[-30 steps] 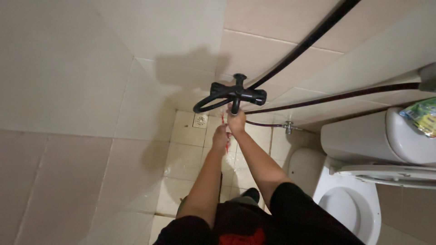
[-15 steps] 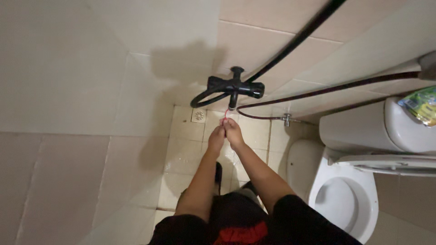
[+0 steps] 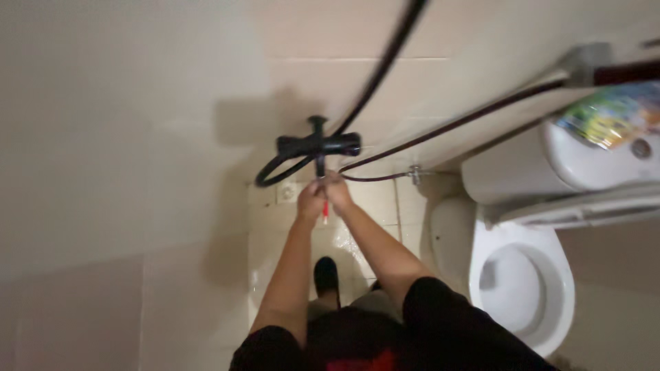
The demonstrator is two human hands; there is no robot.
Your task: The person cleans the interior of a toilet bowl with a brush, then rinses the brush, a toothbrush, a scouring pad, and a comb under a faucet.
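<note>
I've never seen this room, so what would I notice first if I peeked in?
First, the black wall tap in the middle, with a thick black hose running up the tiled wall. Right under its spout, the left hand and right hand are pressed together around a thin red thing. On the right stands a white toilet with its lid up.
</note>
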